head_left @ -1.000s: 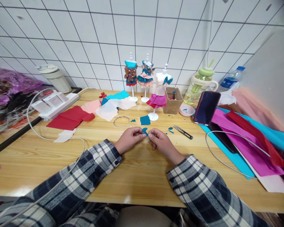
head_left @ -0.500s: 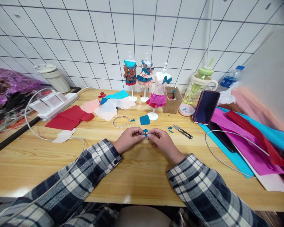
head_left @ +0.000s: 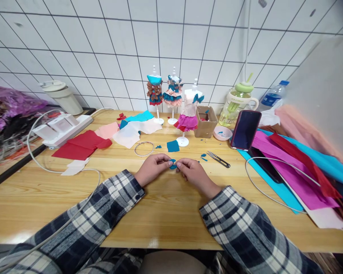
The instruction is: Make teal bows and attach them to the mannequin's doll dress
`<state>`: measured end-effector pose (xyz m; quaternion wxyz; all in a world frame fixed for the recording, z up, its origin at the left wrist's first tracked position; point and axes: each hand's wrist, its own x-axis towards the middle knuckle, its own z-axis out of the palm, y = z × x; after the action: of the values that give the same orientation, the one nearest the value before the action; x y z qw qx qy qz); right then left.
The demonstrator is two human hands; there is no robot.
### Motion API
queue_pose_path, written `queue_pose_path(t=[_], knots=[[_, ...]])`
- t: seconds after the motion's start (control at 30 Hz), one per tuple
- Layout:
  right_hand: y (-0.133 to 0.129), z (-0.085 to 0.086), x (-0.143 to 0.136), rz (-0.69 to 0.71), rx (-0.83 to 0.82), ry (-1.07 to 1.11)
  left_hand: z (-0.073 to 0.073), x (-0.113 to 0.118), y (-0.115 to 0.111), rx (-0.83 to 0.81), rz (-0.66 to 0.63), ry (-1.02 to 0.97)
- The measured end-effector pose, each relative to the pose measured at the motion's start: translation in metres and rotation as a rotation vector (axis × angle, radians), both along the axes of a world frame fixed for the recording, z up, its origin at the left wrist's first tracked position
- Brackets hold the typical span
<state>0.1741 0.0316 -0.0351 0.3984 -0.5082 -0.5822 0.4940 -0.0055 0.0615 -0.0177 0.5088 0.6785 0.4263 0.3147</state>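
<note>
A small teal piece of crepe paper (head_left: pixel 173 166) is pinched between my two hands over the table. My left hand (head_left: pixel 154 167) grips its left side with thumb and forefinger; my right hand (head_left: pixel 193 173) grips the right side. Just beyond lies a teal square (head_left: pixel 173 146), with a thin metal ring (head_left: pixel 144 148) to its left. Black thread snips (head_left: pixel 218 160) rest right of my right hand, beside teal scraps (head_left: pixel 204 156). Behind stands a small white dress form (head_left: pixel 188 102) in a pink bodice and magenta skirt with a teal bow.
Two more dressed forms (head_left: pixel 154 89) stand by the tiled wall. At right are a cardboard box (head_left: pixel 206 123), pink dish (head_left: pixel 222 133), phone (head_left: pixel 246 129), jug (head_left: pixel 236 104) and coloured sheets (head_left: pixel 298 171). Red paper (head_left: pixel 80 144), a power strip (head_left: pixel 68 129) and cable (head_left: pixel 98 179) occupy the left.
The view has shifted slightly. Both hands still pinch the teal piece, which now looks turned or spread a little differently between the fingertips.
</note>
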Motion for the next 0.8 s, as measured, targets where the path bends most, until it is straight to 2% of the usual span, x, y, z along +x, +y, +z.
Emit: queue_pose_path(t=[0.17, 0.4, 0.67, 0.8], knots=[[-0.0006, 0.0028, 0.0005, -0.096, 0.089, -0.047, 0.0006, 0.0006, -0.0001, 0.054, -0.022, 0.094], [0.0004, 0.002, -0.0001, -0.034, 0.072, -0.039, 0.0022, 0.0019, -0.0018, 0.243, -0.052, 0.271], [0.0034, -0.0005, 0.0042, -0.089, 0.051, 0.0, 0.0027, 0.001, 0.0006, 0.205, -0.024, 0.199], [0.0034, -0.0001, 0.004, -0.11, 0.046, 0.027, 0.0013, 0.0013, 0.0018, 0.26, -0.008, 0.22]])
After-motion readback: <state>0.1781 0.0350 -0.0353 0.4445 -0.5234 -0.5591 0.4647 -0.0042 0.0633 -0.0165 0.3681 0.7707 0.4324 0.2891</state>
